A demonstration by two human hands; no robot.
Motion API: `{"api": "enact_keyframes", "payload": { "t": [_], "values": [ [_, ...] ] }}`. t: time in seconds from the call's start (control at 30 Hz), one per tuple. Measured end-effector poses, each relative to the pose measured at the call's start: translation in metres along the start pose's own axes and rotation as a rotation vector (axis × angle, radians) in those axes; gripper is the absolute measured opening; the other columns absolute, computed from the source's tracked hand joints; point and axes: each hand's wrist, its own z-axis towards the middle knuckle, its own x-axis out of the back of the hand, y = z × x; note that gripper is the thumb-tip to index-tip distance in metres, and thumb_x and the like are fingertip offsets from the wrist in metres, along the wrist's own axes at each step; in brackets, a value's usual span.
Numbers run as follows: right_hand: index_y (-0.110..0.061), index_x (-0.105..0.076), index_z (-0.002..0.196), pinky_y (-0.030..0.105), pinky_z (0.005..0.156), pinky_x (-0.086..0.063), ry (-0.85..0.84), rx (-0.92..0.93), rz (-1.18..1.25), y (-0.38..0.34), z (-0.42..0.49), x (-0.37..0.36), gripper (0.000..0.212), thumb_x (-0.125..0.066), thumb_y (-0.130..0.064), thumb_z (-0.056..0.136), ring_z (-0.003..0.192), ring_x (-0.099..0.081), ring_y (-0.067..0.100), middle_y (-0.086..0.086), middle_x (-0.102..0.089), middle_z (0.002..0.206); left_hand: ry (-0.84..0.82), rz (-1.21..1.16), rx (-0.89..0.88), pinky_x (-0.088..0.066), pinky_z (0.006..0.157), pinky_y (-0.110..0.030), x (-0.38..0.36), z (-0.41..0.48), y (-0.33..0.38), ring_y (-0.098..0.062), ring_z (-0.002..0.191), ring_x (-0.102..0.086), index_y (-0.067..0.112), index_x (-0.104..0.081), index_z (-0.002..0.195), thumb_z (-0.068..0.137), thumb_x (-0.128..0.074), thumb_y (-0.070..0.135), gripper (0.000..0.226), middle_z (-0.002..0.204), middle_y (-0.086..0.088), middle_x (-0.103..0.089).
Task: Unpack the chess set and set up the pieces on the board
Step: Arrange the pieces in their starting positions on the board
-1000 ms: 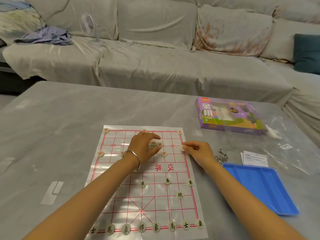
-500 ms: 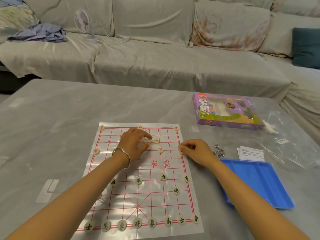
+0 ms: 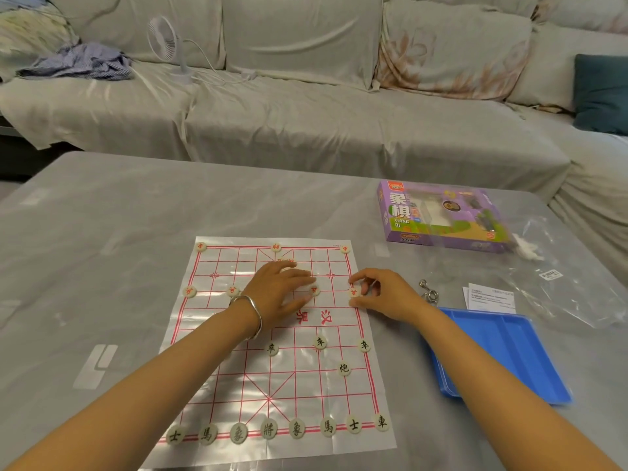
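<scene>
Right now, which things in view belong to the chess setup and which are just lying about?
Job: board, red-lettered piece in right hand, left hand, black-lettered pieces, purple box.
Lying about: blue tray, metal rings, paper slip, plastic bag, fan, striped cloth.

Layout: board [image 3: 282,385] flat on table [image 3: 102,266], straight ahead of me. Along its 6 o'clock edge, a row of pieces [image 3: 268,430]. My left hand [image 3: 278,287] lies on its far half. My right hand [image 3: 380,290] is at its 3 o'clock edge, pinching one piece [image 3: 353,292] there. Off the board: tray [image 3: 503,355] at 3 o'clock, box [image 3: 438,219] at 1 o'clock, leaflet [image 3: 491,295] between them. Behind the table, sofa [image 3: 306,124].
</scene>
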Motion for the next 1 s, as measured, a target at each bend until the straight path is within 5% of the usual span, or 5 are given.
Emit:
{"api": "enact_keyframes", "payload": {
  "t": [0.07,0.37,0.6,0.83,1.0],
  "values": [
    [-0.025,-0.064,0.107,0.009,0.064,-0.040,0.020,0.025,0.027,0.003,-0.002,0.001,0.026,-0.070,-0.026,0.082,0.077,-0.054,0.009,-0.003,-0.062,0.097,-0.024,0.035,-0.031,-0.009,0.115,-0.032,-0.002,-0.001,0.004,-0.014,0.141,-0.015,0.032,-0.034,0.140,0.067,0.005,0.065,0.089,0.149,0.013,-0.028],
    [-0.020,-0.067,0.111,0.008,0.063,-0.038,0.110,0.025,0.064,0.004,0.000,-0.005,0.027,-0.068,-0.024,0.084,0.075,-0.052,0.007,-0.005,-0.060,0.094,0.010,-0.015,0.009,-0.002,0.115,-0.033,-0.006,0.000,-0.004,-0.015,0.142,-0.011,0.030,-0.035,0.140,0.060,0.012,0.081,0.106,0.150,0.009,-0.028],
    [-0.025,-0.057,0.122,0.017,0.076,-0.040,0.128,-0.001,0.025,-0.003,0.001,-0.003,0.040,-0.067,-0.029,0.084,0.088,-0.052,0.010,-0.005,-0.056,0.099,0.251,-0.302,0.214,-0.025,0.109,-0.033,0.011,-0.006,-0.037,-0.018,0.132,-0.034,0.024,-0.049,0.131,0.094,-0.043,0.039,0.040,0.139,0.002,-0.047],
    [-0.026,-0.058,0.122,0.020,0.084,-0.042,0.106,0.149,-0.021,-0.053,0.026,-0.030,0.036,-0.061,-0.036,0.087,0.098,-0.048,0.005,-0.008,-0.051,0.125,0.148,-0.310,0.334,-0.038,0.102,-0.038,0.020,-0.006,-0.066,-0.020,0.119,-0.046,0.021,-0.060,0.120,0.090,-0.054,0.036,0.034,0.123,0.000,-0.059],
    [-0.017,-0.067,0.111,0.015,0.075,-0.042,0.135,0.057,0.171,-0.071,0.057,-0.048,0.029,-0.067,-0.028,0.084,0.097,-0.053,0.010,-0.001,-0.062,0.116,0.145,-0.430,0.375,-0.048,0.084,-0.027,0.020,0.006,-0.072,-0.014,0.094,-0.056,0.023,-0.069,0.103,0.076,-0.072,0.033,0.029,0.098,0.005,-0.064]
  ]
}}
